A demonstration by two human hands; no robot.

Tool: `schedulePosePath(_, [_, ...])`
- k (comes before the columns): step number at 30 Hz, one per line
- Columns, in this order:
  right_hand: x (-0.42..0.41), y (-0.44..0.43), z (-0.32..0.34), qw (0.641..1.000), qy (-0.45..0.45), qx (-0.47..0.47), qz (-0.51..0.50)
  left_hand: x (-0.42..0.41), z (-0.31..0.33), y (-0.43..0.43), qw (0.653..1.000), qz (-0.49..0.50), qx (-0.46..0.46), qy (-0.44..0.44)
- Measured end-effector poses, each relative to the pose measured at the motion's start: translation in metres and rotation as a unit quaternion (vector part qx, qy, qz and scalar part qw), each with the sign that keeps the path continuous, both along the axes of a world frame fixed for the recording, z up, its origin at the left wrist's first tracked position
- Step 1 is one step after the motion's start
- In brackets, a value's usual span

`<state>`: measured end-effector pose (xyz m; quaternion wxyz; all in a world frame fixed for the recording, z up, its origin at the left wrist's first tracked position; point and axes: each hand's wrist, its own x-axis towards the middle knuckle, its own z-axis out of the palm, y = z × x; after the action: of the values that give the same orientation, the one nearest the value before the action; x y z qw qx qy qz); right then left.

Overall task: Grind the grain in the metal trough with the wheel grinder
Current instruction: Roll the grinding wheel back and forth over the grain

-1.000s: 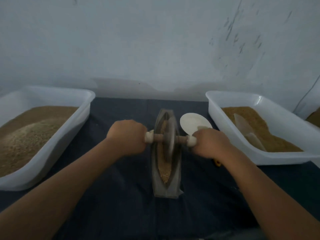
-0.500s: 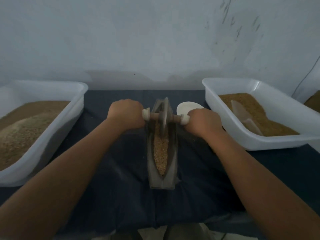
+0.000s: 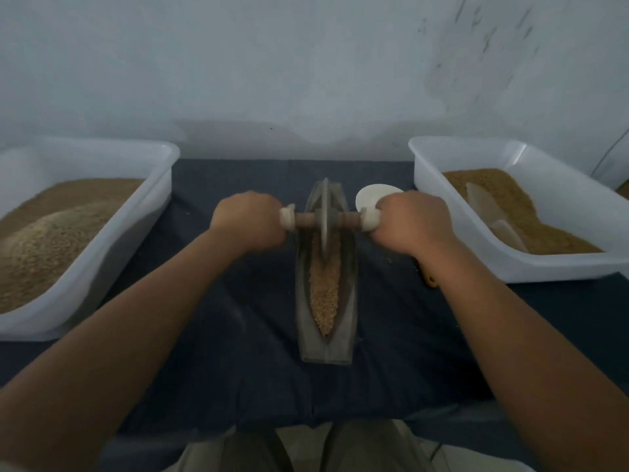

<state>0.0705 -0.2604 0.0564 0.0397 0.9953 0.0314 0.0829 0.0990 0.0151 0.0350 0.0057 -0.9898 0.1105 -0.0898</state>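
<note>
left hand [image 3: 246,221] is curled in a fist round the left end of the axle [image 3: 306,219], and the right hand [image 3: 412,221] grips the right end the same way, knuckles up and fingers tucked under, out of sight. between them the wheel [image 3: 325,229] stands upright on its edge in the far half of the trough [image 3: 303,301], its rim down in the grain [image 3: 325,294]. the trough is a long, boat-shaped metal piece lying lengthwise away from the person on a dark cloth [image 3: 221,352]; grain fills its middle groove from the wheel back to the near tip. a white tub [image 3: 112,247] heaped with tan granules [image 3: 51,233] sits to the left, well apart from the trough. a second tub [image 3: 531,267] on the right holds browner granules with a pale scoop [image 3: 493,216] lying in them. a round white dish [image 3: 374,195] shows just behind the right hand. something small and yellow [image 3: 430,279] peeks out by the right wrist — too hidden to tell what.
</note>
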Motion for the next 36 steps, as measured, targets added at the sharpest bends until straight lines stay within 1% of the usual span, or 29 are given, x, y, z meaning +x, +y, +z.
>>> schedulePosePath(1, [0.009,0.003,0.001,1.0,-0.011,-0.004,-0.01,0.01,0.003,-0.005,1.0,0.009,0.001,-0.011])
schedulePosePath(3, [0.018,0.005,0.002,1.0,0.009,0.002,-0.022,0.018,0.008,-0.011,1.0,0.008,0.006,-0.024])
schedulePosePath(6, [0.0,-0.002,-0.006,0.999,0.046,0.014,-0.018,-0.003,0.008,-0.004,0.999,-0.035,0.018,-0.006])
schedulePosePath(9, [-0.043,-0.016,-0.015,0.997,0.06,0.021,0.04,-0.038,0.003,0.016,0.993,-0.102,0.032,0.04])
schedulePosePath(12, [-0.074,-0.021,-0.014,0.995,0.018,0.005,0.095,-0.059,-0.003,0.031,0.988,-0.132,0.017,0.072])
schedulePosePath(15, [-0.059,-0.015,-0.014,0.996,-0.004,-0.005,0.088,-0.047,-0.012,0.03,0.993,-0.101,0.015,0.065])
schedulePosePath(19, [0.0,-0.002,-0.013,0.997,-0.069,-0.029,0.02,0.009,-0.003,0.005,0.999,-0.021,-0.001,0.042])
schedulePosePath(20, [0.012,0.0,-0.012,0.997,-0.073,-0.034,0.004,0.019,0.001,0.0,0.999,-0.009,-0.006,0.038])
schedulePosePath(22, [0.023,0.002,-0.009,0.997,-0.056,-0.043,-0.011,0.025,0.006,-0.004,0.999,-0.012,-0.006,0.042])
schedulePosePath(24, [0.019,-0.001,-0.008,0.999,-0.017,-0.028,-0.005,0.013,0.006,0.001,0.997,-0.04,-0.006,0.069])
schedulePosePath(27, [-0.021,-0.011,-0.008,0.997,0.063,-0.001,0.038,-0.025,-0.001,0.019,0.991,-0.096,0.007,0.098])
schedulePosePath(30, [-0.057,-0.021,-0.004,0.992,0.091,0.024,0.085,-0.053,-0.009,0.033,0.988,-0.119,0.012,0.098])
schedulePosePath(32, [-0.054,-0.02,-0.006,0.993,0.076,0.015,0.088,-0.051,-0.014,0.032,0.991,-0.106,0.015,0.081])
schedulePosePath(36, [-0.008,-0.007,-0.018,0.998,-0.045,-0.023,0.028,-0.007,-0.013,0.009,0.999,-0.032,0.009,-0.012])
